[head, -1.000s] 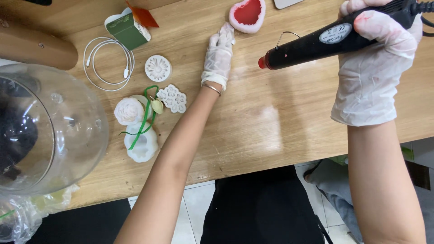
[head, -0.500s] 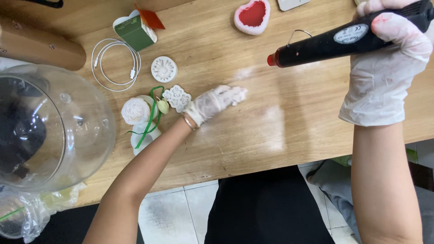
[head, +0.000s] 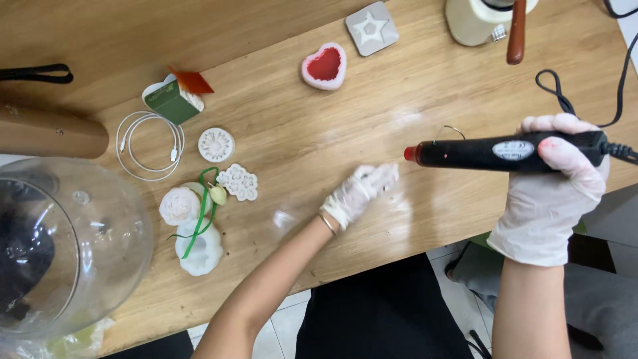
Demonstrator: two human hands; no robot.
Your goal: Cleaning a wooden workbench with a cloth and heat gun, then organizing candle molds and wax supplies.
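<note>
With the right hand (head: pixel 555 193) gripping the black heat tool (head: pixel 505 151) above the table (head: pixel 425 86), its red tip could burn the open, empty left hand (head: pixel 359 193) resting flat just beside it.

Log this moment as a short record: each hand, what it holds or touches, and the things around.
left hand: gloved, flat on the wooden table, holding nothing
right hand: gloved, gripping a black corded heat tool, red tip pointing toward the left hand
moulds: red heart mould, grey star mould
left side: glass bowl, white cable, white flower pieces
</note>
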